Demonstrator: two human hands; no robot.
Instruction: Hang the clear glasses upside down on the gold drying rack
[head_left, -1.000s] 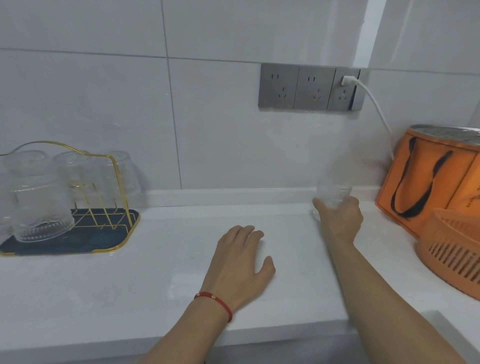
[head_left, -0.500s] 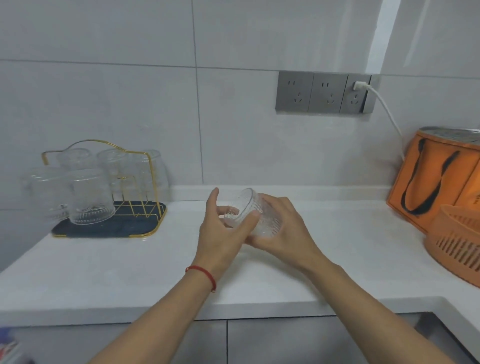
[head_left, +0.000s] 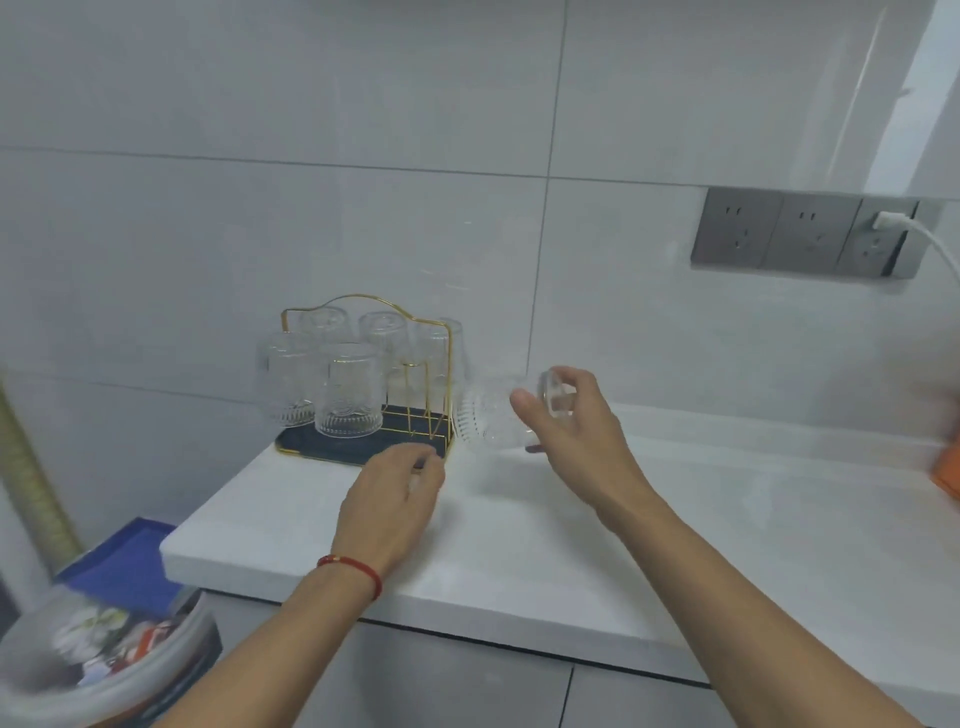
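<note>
The gold drying rack (head_left: 445, 358) stands on a dark tray at the left end of the white counter, with several clear glasses (head_left: 347, 389) hanging upside down on it. My right hand (head_left: 571, 431) grips one more clear ribbed glass (head_left: 485, 422), tipped on its side with its mouth toward the rack, just right of the rack's empty front right prong. My left hand (head_left: 395, 499) hovers over the counter in front of the tray's right corner, fingers curled, holding nothing that I can see.
A grey socket strip (head_left: 810, 234) with a white plug and cable sits on the tiled wall at right. An orange item (head_left: 948, 467) shows at the right edge. Below the counter's left end stand a bin (head_left: 104, 649) and a blue object.
Both hands held the glass at the counter's middle; now only my right hand holds it and has carried it left to the rack. My left hand let go and dropped near the tray.
</note>
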